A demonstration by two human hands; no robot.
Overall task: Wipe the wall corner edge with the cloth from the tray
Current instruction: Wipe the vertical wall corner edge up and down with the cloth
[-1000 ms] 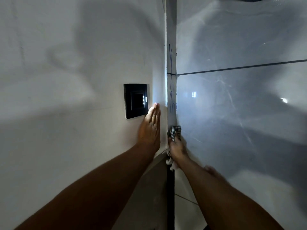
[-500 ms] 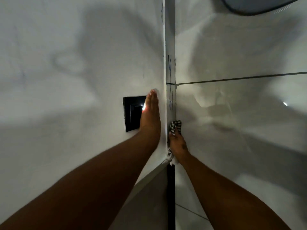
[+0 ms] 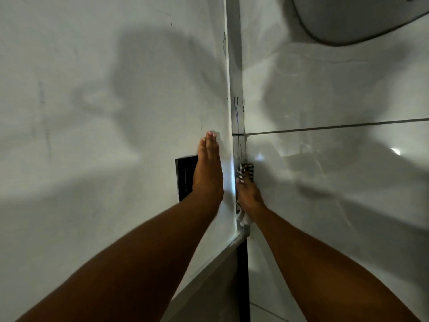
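The wall corner edge (image 3: 235, 84) runs vertically through the middle of the view, with blue pen marks on it. My right hand (image 3: 249, 196) presses a black-and-white striped cloth (image 3: 245, 170) against that edge; a pale end of the cloth hangs below my wrist. My left hand (image 3: 207, 168) lies flat on the white wall left of the corner, fingers together and pointing up, holding nothing. It partly covers a black wall switch plate (image 3: 184, 177). No tray is in view.
Glossy grey tiles (image 3: 336, 182) with a dark grout line cover the wall right of the corner. A rounded white object (image 3: 348, 17) shows at the top right. A dark vertical strip (image 3: 242, 282) runs below the corner.
My left hand has slid upward along the wall, over the switch plate. My right hand with the cloth has moved up the corner edge, and the view has tilted upward.
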